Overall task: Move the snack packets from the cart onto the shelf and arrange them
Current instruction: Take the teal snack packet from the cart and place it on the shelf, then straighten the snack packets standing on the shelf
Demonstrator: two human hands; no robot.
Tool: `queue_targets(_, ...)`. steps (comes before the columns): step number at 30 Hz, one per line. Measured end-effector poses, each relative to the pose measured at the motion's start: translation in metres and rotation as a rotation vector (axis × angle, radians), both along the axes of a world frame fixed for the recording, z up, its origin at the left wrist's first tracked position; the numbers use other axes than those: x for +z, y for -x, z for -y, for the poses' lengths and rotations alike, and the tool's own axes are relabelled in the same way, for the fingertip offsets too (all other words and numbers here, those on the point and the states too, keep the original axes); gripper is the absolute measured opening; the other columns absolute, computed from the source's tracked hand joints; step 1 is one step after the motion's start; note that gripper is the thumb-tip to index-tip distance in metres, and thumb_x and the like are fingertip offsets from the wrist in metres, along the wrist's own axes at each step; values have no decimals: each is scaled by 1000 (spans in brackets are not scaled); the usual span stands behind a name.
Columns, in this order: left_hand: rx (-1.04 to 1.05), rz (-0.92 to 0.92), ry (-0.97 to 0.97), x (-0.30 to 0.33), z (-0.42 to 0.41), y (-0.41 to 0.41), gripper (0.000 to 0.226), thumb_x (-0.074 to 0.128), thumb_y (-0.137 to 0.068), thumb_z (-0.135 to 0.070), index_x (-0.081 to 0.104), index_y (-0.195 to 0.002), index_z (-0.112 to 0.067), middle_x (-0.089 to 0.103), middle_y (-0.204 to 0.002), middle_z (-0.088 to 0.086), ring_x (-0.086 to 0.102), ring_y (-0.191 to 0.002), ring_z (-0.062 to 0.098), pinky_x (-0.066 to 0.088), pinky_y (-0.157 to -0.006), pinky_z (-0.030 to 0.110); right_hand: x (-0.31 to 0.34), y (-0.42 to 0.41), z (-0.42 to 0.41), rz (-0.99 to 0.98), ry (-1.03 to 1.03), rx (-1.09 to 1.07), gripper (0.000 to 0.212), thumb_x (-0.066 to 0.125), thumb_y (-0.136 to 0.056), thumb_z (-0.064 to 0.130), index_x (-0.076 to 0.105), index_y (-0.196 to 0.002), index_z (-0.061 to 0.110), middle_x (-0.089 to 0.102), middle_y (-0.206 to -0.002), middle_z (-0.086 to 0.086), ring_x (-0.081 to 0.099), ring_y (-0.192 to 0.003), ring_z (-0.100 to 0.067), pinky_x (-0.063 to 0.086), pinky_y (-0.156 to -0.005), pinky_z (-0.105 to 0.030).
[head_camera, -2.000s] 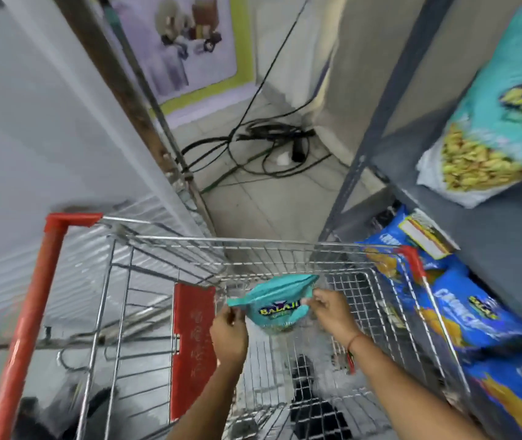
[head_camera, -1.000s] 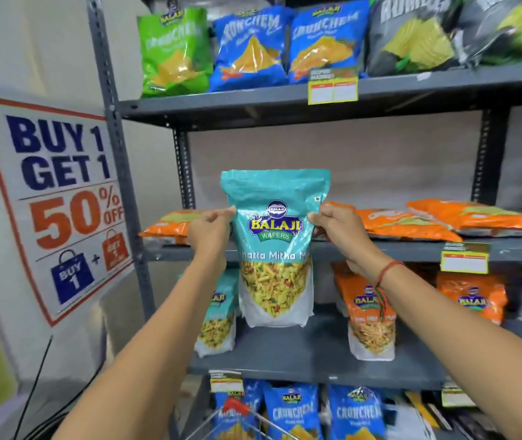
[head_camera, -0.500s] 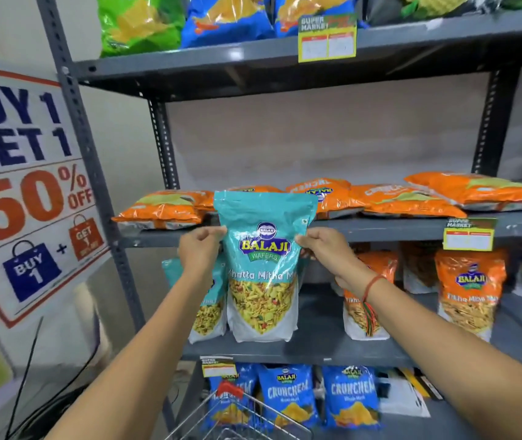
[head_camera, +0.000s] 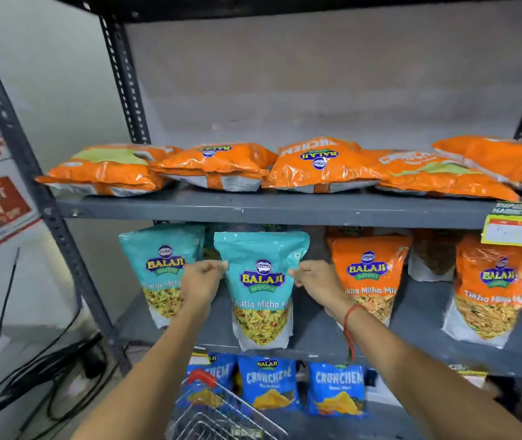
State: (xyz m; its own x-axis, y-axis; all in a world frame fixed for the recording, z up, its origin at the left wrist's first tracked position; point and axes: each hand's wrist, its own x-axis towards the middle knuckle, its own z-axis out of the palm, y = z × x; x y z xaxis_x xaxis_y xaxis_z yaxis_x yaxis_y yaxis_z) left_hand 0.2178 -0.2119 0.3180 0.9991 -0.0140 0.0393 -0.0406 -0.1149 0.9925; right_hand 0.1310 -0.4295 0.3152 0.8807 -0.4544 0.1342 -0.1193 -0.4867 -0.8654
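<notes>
Nearest the camera, the wire cart (head_camera: 221, 417) shows only its front corner at the bottom edge, low and just in front of the shelving; whether more packets lie in it cannot be seen. Both forearms reach up and forward from there. The left hand (head_camera: 202, 279) pinches the left edge of the teal packet (head_camera: 261, 290) and the right hand (head_camera: 315, 281) pinches the right edge, both closed tight on its upper sides, so the packet hangs squarely between them with neither hand nearer. Its long axis stands upright, label facing out, top just under the lip of the shelf above and bottom at the front edge of the middle shelf (head_camera: 412, 322). It looks to be resting there or nearly so, though contact is hard to confirm. What the coming move turns on, I judge, is depth: the packet sits at the front lip, so it needs pushing straight back. Just to its left stands a second teal packet (head_camera: 161, 268), slightly further in; to the right stands an orange packet (head_camera: 369, 274). Beyond and above, flat orange packets (head_camera: 323, 166) lie along the upper shelf
</notes>
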Motion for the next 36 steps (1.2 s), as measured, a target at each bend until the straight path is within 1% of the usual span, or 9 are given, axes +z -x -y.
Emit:
queue_targets(13, 82, -25, -17, -30, 61, -35, 13, 74, -77, -28, 76, -83, -16, 76, -89, 12, 71, -90, 28, 55, -91, 49, -54, -38, 49, 73, -65, 8, 39, 61, -88, 28, 61, -85, -11, 68, -87, -30, 63, -78, -43, 55, -73, -51)
queue_targets(15, 75, -23, -14, -31, 63, -35, 7, 73, -78, -28, 75, -79, -21, 76, -89, 10, 70, -92, 28, 54, -92, 48, -57, -38, 50, 60, -141, 18, 35, 60, -89, 28, 63, -88, -7, 72, -89, -23, 67, -82, -37, 60, -69, -41)
queue_targets(17, 47, -4, 9, -36, 62, -36, 2, 74, -78, -25, 72, -78, -26, 76, -93, 10, 70, -92, 23, 55, -91, 44, -60, -34, 50, 56, -247, 42, 26, 61, -88, 32, 67, -87, 6, 76, -87, -4, 70, -81, -20, 53, -56, -15)
queue_targets(19, -69, -12, 50, -46, 58, -38, 16, 75, -77, -18, 70, -88, -28, 75, -103, 11, 69, -90, 13, 57, -79, 28, -67, -29, 49, 24, -362, 113, 21, 68, -81, 42, 67, -91, 23, 75, -92, 7, 68, -86, -8, 49, -60, -11)
queue_targets(23, -356, -158, -95, -86, 44, -37, 77, 84, -67, -15, 46, -134, -16, 56, -134, 9, 54, -123, 24, 50, -98, 41, -103, -21, 49, -179, -449, 200, 84, 82, -69, 35, 36, -138, 26, 47, -131, 3, 55, -119, -21, 48, -93, -31)
queue_targets(25, -357, -208, -236, -109, 38, -33, 91, 86, -64, -19, 37, -141, -15, 47, -142, 8, 44, -131, 28, 41, -106, 46, -126, -19, 46, -287, -445, 232, 100, 83, -70, 22, 19, -147, 22, 37, -134, 2, 47, -128, -23, 46, -94, -27)
queue_targets(28, -313, -219, -331, -134, 38, -27, 87, 87, -63, -24, 42, -136, -15, 52, -135, 9, 48, -128, 30, 44, -101, 42, -151, -21, 37, -283, -471, 244, 78, 80, -71, 6, 32, -130, 26, 48, -124, 4, 56, -105, -5, 51, -70, -9)
queue_targets(32, -303, -181, -290, -149, 42, -26, 52, 86, -65, -18, 56, -108, -22, 66, -100, -8, 62, -107, 21, 50, -80, 19, -168, -34, 27, -207, -481, 204, 55, 76, -71, 1, 48, -111, 28, 62, -127, -6, 60, -116, -19, 53, -95, -33)
queue_targets(36, -287, -146, -244, -148, 47, -28, 49, 85, -65, -19, 57, -105, -26, 63, -89, -19, 59, -89, 3, 43, -64, 0, -173, -42, 28, -218, -463, 184, 46, 77, -70, 7, 52, -101, 31, 66, -120, -2, 62, -112, -14, 52, -88, -26)
